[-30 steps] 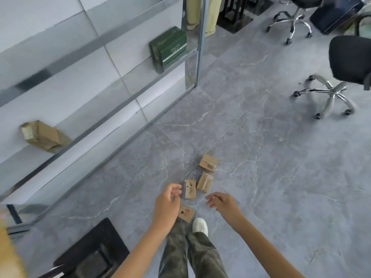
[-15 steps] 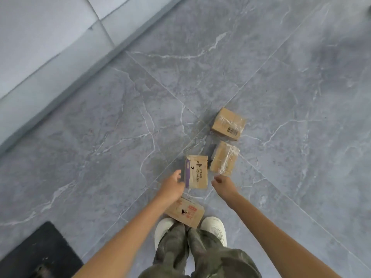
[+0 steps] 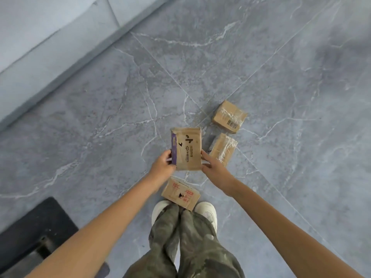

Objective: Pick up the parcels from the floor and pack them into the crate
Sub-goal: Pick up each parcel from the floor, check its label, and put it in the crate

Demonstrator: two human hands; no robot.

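A flat brown parcel with a purple edge [image 3: 187, 148] is held between both hands. My left hand [image 3: 161, 166] grips its left side and my right hand [image 3: 213, 167] grips its right side. A parcel with red print [image 3: 180, 193] lies on the grey floor just in front of my shoes. To the right lie a taped parcel [image 3: 223, 148] and, farther off, a boxy parcel with a barcode label [image 3: 229, 116]. The black crate [image 3: 30, 235] shows at the bottom left, partly cut off by the frame and by my left arm.
A pale wall base [image 3: 50, 43] runs diagonally across the upper left. Grey marbled floor tiles [image 3: 301, 97] spread open to the right and beyond the parcels. My legs and white shoes [image 3: 206, 212] stand at the bottom middle.
The view has closed in on the floor. Both hands reached the purple-edged parcel and now grip its two sides. The other three parcels have not moved.
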